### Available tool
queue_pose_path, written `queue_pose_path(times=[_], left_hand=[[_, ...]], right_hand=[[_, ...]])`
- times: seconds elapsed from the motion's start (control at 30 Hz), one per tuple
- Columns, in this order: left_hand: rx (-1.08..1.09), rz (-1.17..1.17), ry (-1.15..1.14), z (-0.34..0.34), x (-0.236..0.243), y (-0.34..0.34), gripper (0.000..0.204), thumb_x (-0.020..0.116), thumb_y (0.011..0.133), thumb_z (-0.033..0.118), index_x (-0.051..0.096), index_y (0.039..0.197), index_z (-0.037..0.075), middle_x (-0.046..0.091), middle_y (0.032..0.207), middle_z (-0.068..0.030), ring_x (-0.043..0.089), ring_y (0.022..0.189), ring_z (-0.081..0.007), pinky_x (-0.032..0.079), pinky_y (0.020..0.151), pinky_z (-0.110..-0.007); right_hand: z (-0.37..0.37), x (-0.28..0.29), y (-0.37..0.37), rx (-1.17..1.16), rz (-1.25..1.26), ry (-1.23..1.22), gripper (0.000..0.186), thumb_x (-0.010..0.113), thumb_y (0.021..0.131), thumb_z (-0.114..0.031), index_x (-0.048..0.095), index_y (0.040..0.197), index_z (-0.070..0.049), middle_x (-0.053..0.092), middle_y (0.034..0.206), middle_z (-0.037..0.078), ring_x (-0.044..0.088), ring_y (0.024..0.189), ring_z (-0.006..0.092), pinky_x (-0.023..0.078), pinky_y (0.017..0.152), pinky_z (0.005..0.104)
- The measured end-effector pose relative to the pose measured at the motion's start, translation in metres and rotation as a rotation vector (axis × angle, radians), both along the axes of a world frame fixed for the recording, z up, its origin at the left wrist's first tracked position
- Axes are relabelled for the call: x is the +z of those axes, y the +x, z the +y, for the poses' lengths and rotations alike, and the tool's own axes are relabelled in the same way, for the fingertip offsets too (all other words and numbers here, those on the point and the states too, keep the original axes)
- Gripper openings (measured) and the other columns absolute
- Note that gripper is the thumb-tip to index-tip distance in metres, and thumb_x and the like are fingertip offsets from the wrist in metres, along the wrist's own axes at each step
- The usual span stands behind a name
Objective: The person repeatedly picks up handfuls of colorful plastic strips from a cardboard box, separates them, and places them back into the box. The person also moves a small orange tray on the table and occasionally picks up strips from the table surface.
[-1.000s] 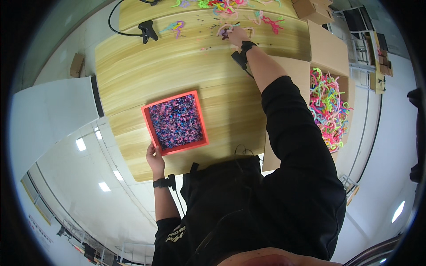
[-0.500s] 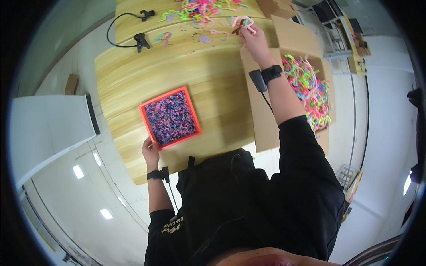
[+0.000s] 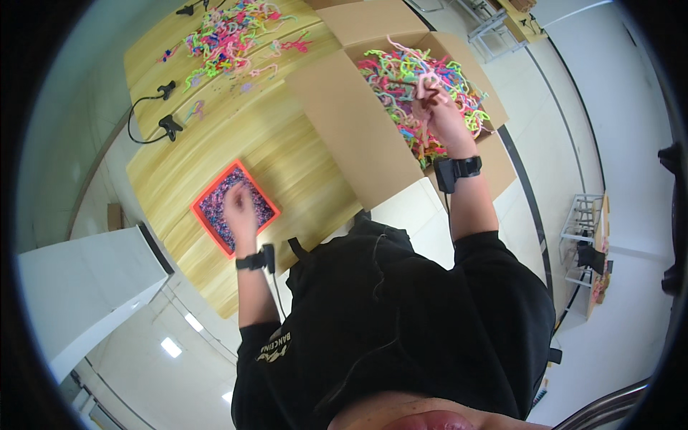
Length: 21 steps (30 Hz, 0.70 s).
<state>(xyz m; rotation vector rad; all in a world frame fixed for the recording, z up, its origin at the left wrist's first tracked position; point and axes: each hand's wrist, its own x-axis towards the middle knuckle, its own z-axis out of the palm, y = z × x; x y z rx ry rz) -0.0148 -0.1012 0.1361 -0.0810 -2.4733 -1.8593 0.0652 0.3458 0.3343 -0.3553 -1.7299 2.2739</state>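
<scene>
Over the open cardboard box at the right, my right hand (image 3: 450, 123) is closed on a pink twisted strand (image 3: 428, 80), with a dark brown piece (image 3: 430, 99) at its fingers. Beneath it, the box holds a heap of colourful bendy strands (image 3: 394, 87). My left hand (image 3: 241, 208) is over the square red tray (image 3: 269, 221), blurred by motion, its fingers seemingly curled. Small blue, purple and pink beads (image 3: 215, 211) fill that tray. Whether the left hand touches the beads or holds any is not visible.
A second pile of colourful strands (image 3: 233, 36) lies on the far part of the wooden table (image 3: 287, 150). Near it are a black cable with clips (image 3: 170, 127) and a loose purple strand (image 3: 197, 109). The box's cardboard flap (image 3: 337, 129) leans over the table's right side.
My right hand has moved from above the far table to over the box, still holding the pink strand. My left hand has left the tray's near corner and come over the beads. The view has turned right.
</scene>
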Motion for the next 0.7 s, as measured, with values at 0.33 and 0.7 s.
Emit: queue_pose_path(times=[0.33,0.7], left_hand=[[-0.635,-0.201,0.218,0.289,0.077,0.059,0.019,0.061,0.096,0.011,0.065,0.110,0.000,0.066,0.092,-0.0005,0.058,0.083,-0.0069,0.049,0.076,-0.024],[-0.669,-0.235,0.036,0.342,0.086,0.074,0.024,0.060,0.097,0.013,0.062,0.116,-0.001,0.066,0.102,-0.0045,0.062,0.095,-0.0120,0.049,0.086,-0.027]], right_hand=[[0.144,-0.017,0.040,0.329,-0.436,1.169,0.039,0.057,0.094,-0.031,0.063,0.104,0.007,0.067,0.091,0.024,0.066,0.083,0.0328,0.049,0.074,0.0414],[0.185,-0.019,0.027,0.143,0.006,1.207,0.044,0.064,0.081,-0.012,0.045,0.118,0.001,0.064,0.100,0.025,0.064,0.092,0.0405,0.049,0.076,0.0469]])
